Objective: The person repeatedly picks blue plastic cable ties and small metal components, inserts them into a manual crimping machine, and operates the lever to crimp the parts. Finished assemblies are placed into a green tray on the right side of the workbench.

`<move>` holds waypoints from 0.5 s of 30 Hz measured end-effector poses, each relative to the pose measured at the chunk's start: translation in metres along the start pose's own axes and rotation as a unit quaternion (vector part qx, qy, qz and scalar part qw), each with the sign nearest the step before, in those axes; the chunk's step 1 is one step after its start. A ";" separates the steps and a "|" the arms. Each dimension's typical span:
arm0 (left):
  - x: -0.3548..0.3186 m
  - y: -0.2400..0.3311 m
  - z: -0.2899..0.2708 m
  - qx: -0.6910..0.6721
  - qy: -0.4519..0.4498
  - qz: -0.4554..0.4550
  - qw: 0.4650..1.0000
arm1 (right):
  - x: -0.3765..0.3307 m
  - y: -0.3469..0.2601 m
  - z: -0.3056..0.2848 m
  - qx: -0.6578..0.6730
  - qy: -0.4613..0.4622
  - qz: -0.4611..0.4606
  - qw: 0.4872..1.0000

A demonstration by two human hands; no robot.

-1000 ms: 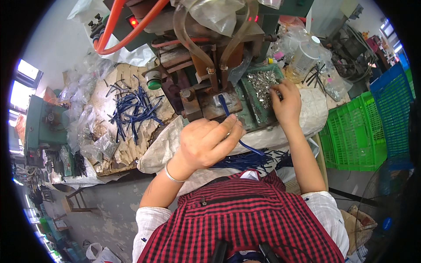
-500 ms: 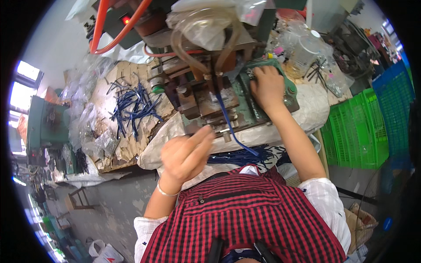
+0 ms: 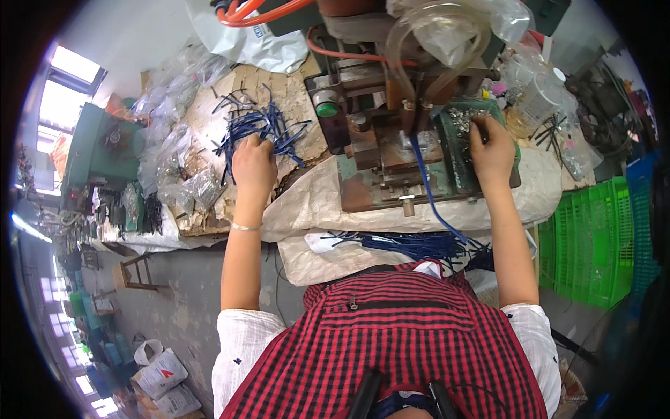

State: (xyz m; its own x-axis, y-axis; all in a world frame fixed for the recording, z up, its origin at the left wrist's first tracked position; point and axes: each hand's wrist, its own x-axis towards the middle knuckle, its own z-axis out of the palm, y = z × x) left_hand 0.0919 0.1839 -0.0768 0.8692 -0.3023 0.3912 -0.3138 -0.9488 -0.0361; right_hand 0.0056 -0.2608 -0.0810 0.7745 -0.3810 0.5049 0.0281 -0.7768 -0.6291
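Note:
My left hand [image 3: 253, 167] rests at the near edge of a tangled pile of blue cords [image 3: 259, 129] on the worn board. Its fingers curl down onto them, and whatever is in them is hidden. My right hand [image 3: 494, 152] is at the green tray of small metal pieces [image 3: 460, 124] on the machine's right side. Thumb and fingertips there are pinched together; anything between them is too small to make out. Between my hands stands the metal press [image 3: 408, 150], with one blue cord [image 3: 427, 183] hanging from its tooling toward me.
More blue cords [image 3: 412, 244] lie in a bundle on the cloth before my checked apron. Clear plastic bags [image 3: 185, 167] heap up at the left, and a plastic jug [image 3: 541, 98] stands at the back right. Green crates [image 3: 583, 241] are stacked beyond my right arm.
My left hand has moved from in front of the press to the cord pile at the left. My right hand stays at the tray, its fingers now drawn together. The view has shifted left.

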 end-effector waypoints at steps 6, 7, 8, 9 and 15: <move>-0.012 -0.016 0.053 0.019 0.032 0.014 0.999 | -0.036 0.004 -0.040 0.069 0.027 0.133 0.988; -0.013 -0.017 0.049 -0.002 0.055 0.039 0.998 | -0.039 0.007 -0.045 0.121 0.024 0.167 0.978; -0.011 -0.015 0.045 -0.026 0.074 0.039 0.996 | -0.041 0.012 -0.046 0.201 0.011 0.192 0.961; -0.006 -0.011 0.036 -0.045 0.093 0.040 0.994 | -0.038 0.003 -0.048 0.226 -0.007 0.192 0.955; 0.015 0.011 0.011 -0.336 0.200 -0.212 0.895 | -0.007 -0.089 -0.027 0.282 -0.063 0.047 0.956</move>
State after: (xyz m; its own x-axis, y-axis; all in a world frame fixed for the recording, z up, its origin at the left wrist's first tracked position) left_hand 0.1059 0.1680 -0.0814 0.8001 0.2568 0.5422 -0.2645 -0.6602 0.7030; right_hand -0.0193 -0.2026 -0.0124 0.8593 -0.3447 0.3778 0.2636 -0.3344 -0.9048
